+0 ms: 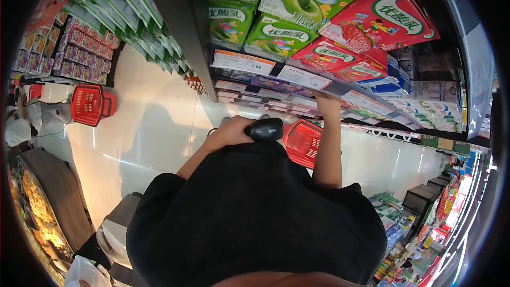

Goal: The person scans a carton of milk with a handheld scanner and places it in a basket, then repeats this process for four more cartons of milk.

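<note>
My left hand (pixel 232 131) is wrapped round a black handheld barcode scanner (pixel 266 129) in front of my chest. My right arm stretches forward, and my right hand (pixel 327 104) is at the front of a lower shelf, under the price-tag rail (pixel 301 76). Its fingers are hidden by the shelf edge, so what they touch does not show. Above it, red strawberry drink cartons (pixel 374 20) and green apple drink cartons (pixel 303 0) stand stacked on the shelf.
A red shopping basket (pixel 302 142) is on the floor between my arms and the shelf. Another red basket (pixel 91 105) stands farther left. White-and-green packs (pixel 119 8) hang beside the dark shelf upright (pixel 186 16). Milk cartons (pixel 433 106) fill the shelf's right end.
</note>
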